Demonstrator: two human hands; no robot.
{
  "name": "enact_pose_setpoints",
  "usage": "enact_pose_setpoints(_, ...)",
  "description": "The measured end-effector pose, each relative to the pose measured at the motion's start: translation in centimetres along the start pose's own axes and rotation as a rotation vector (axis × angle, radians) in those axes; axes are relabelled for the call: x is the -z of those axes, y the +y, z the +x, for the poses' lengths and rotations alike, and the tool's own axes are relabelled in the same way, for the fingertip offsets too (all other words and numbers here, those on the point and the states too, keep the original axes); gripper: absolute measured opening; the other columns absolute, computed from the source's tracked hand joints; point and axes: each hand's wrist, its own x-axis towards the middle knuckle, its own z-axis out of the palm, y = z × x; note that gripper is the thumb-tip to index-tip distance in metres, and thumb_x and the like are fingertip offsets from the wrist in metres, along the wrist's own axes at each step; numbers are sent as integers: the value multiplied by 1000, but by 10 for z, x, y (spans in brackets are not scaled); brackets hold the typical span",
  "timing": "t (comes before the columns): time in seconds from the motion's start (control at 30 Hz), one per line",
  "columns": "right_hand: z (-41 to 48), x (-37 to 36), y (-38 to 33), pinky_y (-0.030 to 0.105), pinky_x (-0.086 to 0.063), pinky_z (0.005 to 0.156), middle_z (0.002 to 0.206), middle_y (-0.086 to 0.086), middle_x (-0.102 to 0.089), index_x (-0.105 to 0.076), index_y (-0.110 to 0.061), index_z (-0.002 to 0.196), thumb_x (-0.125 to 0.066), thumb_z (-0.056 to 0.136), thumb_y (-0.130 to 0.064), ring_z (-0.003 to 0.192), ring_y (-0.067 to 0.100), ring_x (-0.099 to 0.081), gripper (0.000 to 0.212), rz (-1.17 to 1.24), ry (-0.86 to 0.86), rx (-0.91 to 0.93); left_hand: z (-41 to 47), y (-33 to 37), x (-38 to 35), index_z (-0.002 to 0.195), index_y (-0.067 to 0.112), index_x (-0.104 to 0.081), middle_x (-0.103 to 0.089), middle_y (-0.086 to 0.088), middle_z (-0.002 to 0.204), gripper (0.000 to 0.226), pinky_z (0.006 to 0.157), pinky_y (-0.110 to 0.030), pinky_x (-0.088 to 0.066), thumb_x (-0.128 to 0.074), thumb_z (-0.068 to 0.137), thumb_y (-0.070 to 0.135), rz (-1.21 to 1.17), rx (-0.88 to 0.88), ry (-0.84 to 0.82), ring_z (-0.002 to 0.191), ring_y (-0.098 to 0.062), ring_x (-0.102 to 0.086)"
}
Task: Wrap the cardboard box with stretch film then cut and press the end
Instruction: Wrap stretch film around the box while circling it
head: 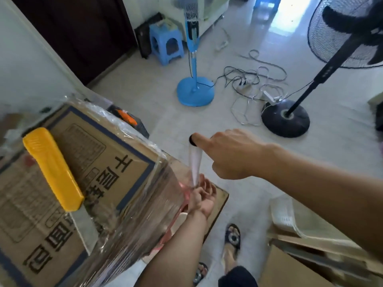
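Observation:
A brown cardboard box (99,162) with blue printed characters fills the lower left; clear stretch film covers its side and near corner. A yellow-handled knife (53,168) lies on top of the box, blade toward me. The stretch film roll (194,160) stands upright just right of the box's corner. My right hand (230,154) grips its upper end, with a thumb in the black core. My left hand (202,193) holds its lower end, low beside the wrapped side. Film runs from the roll onto the box.
A blue pedestal fan (194,92) and a black pedestal fan (286,119) stand on the tiled floor ahead, with tangled cables (252,83) between them. A blue stool (165,44) sits by the dark door. Flat cardboard pieces (300,257) lie at lower right.

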Motion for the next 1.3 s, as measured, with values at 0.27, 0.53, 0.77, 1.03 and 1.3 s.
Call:
enact_pose_setpoints(0.27,50,10,52,33,-39,51,75,2,-54,-13,-32,147,-48,88,-11,60,20,-52,72,-26,-39,263,27,0,-36,134,20,-55,-64,-2,100,94,69,-26,-49,-30,52,-17,-170,-188,19,80,-15,-60)
enact_pose_setpoints(0.53,109,21,65,33,-34,50,80,4,-57,-7,-29,150,-45,87,-10,62,22,-51,77,-111,-63,508,40,7,-76,94,5,-61,-61,-8,79,58,74,-29,-48,-24,53,-16,-293,-291,119,74,-17,-52)
enact_pose_setpoints(0.77,174,25,59,41,-53,65,83,2,-59,-10,-31,145,-48,85,-10,70,28,-58,74,-129,-15,739,62,31,-93,87,5,-63,-66,-8,73,61,83,-26,-42,-21,50,-19,-545,-396,89,76,-16,-54)
enact_pose_setpoints(1.03,269,36,74,36,-39,54,74,-2,-46,-15,-30,141,-57,84,-19,63,27,-47,72,-202,-55,1044,109,68,-142,94,12,-67,-70,-7,78,68,65,-30,-56,-21,55,-20,-881,-641,26,78,-20,-65)
enact_pose_setpoints(1.3,334,49,41,35,-37,49,75,0,-52,-14,-30,140,-55,85,-17,62,24,-52,70,-297,-76,1290,129,120,-155,103,10,-66,-66,-4,96,65,71,-31,-56,-29,59,-18,-1088,-836,-36,89,-18,-62)
